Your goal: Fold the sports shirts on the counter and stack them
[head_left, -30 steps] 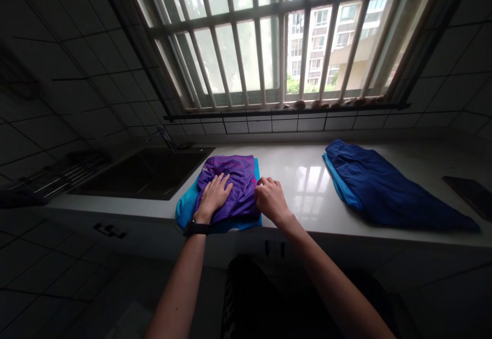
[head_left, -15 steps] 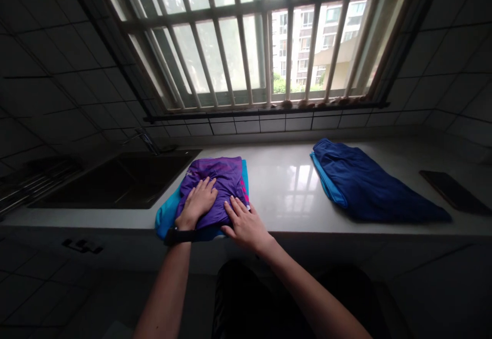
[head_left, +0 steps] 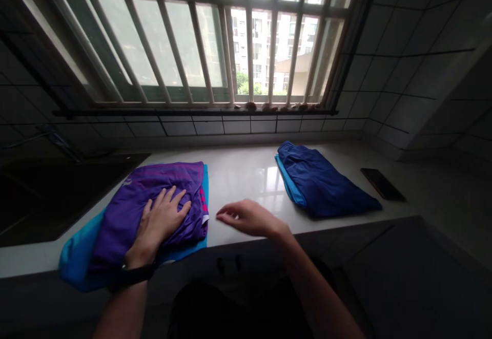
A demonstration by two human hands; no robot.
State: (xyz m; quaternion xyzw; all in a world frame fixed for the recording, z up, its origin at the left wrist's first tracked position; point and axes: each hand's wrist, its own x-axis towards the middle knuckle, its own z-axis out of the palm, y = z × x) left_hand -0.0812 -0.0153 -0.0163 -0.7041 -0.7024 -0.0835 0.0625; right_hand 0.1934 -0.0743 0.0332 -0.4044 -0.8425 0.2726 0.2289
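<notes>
My left hand [head_left: 163,218] lies flat with spread fingers on a folded purple garment [head_left: 126,211]. This shiny purple piece has pink marks and a small white tag at its right edge. Beneath it a bright blue garment [head_left: 77,252] sticks out at the left, front and right sides. My right hand [head_left: 248,217] hovers over the counter just right of that pile, touching no cloth. Its fingers are loosely curved, with a small gap to the thumb and nothing between them. Farther right lies a folded dark blue garment [head_left: 325,183] with a lighter blue garment [head_left: 290,185] under its left edge.
The white counter [head_left: 238,175] runs beneath a barred window [head_left: 192,47]. At the left is a dark sink [head_left: 46,211] with a faucet [head_left: 61,142]. A dark phone-like slab [head_left: 382,184] lies at the right. Small round objects [head_left: 269,107] line the sill.
My right hand has lifted off the purple garment and moved right of it. The left hand stays on the cloth. The view has turned to the right.
</notes>
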